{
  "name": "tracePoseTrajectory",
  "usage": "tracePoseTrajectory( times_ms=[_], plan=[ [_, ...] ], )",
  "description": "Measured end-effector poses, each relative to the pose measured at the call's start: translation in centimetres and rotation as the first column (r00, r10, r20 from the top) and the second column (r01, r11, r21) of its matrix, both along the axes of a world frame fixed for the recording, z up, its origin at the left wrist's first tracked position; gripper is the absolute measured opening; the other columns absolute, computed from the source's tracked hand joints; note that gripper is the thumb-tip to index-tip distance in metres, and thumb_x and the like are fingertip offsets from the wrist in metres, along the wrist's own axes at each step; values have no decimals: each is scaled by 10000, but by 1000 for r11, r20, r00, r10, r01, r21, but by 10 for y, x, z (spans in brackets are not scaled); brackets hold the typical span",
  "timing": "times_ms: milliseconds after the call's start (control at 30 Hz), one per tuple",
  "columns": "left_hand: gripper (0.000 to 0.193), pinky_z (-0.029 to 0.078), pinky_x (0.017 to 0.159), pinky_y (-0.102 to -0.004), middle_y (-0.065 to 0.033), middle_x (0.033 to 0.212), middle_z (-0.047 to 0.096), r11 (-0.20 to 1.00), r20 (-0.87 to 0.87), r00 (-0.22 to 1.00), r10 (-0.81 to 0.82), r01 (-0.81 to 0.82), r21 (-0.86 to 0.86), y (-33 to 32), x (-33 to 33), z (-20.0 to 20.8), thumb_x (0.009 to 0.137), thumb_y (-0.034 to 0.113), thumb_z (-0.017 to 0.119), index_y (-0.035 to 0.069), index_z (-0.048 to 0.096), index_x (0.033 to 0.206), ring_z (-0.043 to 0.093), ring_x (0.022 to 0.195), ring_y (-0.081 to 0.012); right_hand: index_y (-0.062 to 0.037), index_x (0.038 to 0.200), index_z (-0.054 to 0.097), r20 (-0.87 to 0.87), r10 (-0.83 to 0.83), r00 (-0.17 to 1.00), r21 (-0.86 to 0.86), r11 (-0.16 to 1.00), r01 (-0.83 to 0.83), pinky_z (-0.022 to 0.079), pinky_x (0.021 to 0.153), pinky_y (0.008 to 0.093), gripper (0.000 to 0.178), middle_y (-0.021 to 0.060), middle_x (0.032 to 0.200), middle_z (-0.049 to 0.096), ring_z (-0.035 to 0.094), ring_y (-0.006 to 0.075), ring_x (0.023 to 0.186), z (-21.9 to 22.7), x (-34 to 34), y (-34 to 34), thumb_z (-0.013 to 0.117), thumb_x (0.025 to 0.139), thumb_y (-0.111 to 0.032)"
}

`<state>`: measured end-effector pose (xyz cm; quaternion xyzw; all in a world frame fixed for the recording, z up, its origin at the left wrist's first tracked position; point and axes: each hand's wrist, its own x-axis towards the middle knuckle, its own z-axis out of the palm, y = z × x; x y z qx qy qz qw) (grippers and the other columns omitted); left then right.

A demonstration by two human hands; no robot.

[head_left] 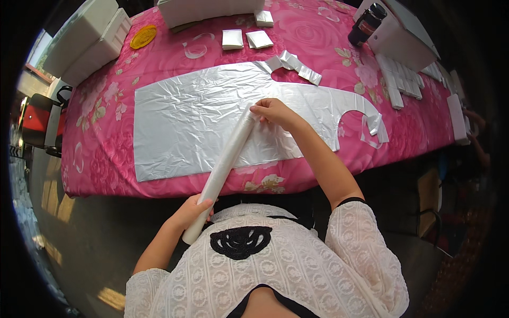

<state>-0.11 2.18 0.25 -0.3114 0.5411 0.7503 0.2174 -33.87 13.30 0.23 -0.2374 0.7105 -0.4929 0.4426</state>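
Note:
A long roll of thin whitish plastic film (225,161) slants from near my body up over the table. Its lower part is gripped by my left hand (192,211), fingers wrapped round it just off the table's front edge. At the upper end my right hand (274,113) pinches the roll's tip between thumb and fingers. Under the roll and my right hand lies a silvery plastic apron-like sheet (175,122), spread flat and wrinkled, with curved cut-outs and strap-like strips at its right end.
A pink flowered cloth (101,153) covers the table. Small folded silvery packets (232,39) lie at the back. White boxes (211,11) stand along the far side, with a yellow coil (143,37) at left. A dark flask (367,24) and stacked white packs (401,79) are at right.

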Motion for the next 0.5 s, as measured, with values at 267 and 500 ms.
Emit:
tracePoseTrajectory(
  times_ms=[267,500],
  plan=[
    [393,463,580,-270,-61,744,564,998,-15,999,-32,31,-50,-5,4,-4,795,313,604,15,505,1030,543,620,-136,-37,800,625,-68,3,998,-41,999,-6,406,547,204,147,-11,695,578,504,58,608,0,-12,-6,617,829,-180],
    [407,493,653,-292,-86,833,607,984,82,982,-172,169,48,-42,41,10,760,214,649,9,506,1081,582,697,-145,-1,787,629,-507,-424,751,-85,891,445,402,508,252,201,16,628,580,504,92,537,-29,-119,61,619,811,-200]
  ],
)
